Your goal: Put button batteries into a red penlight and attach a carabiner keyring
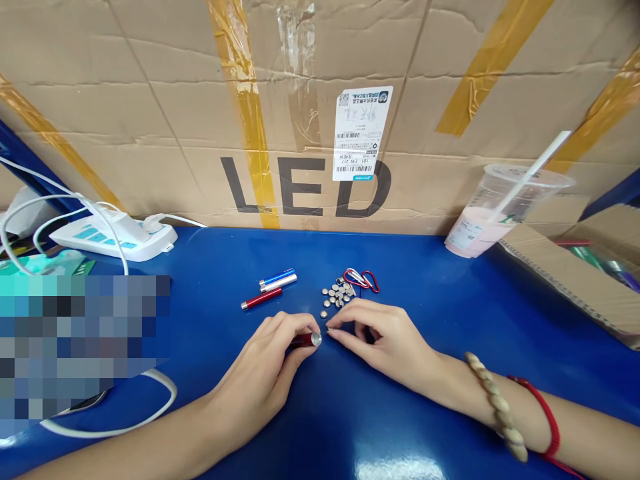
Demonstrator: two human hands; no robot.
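Note:
My left hand (273, 360) is closed around a small red metal flashlight tube (304, 339), its round silver end facing right. Just across a narrow gap, my right hand (383, 337) pinches a tiny silvery piece (329, 329) between thumb and fingertips; it looks like a button cell seen edge-on. Beyond the fingers lies a loose group of button cells (340, 293), with one cell (323, 314) a little nearer. Another red tube (261, 299) rests past my left hand, beside a silver tube (279, 283) and a blue tube (277, 277).
Red and silver carabiner clips (370, 281) lie behind the cells. A plastic cup with straw (473, 230) stands at the back right, near an open carton (565, 280). A white power strip (120, 237) with cables sits back left. A big cardboard box (310, 120) walls off the blue table (400, 413).

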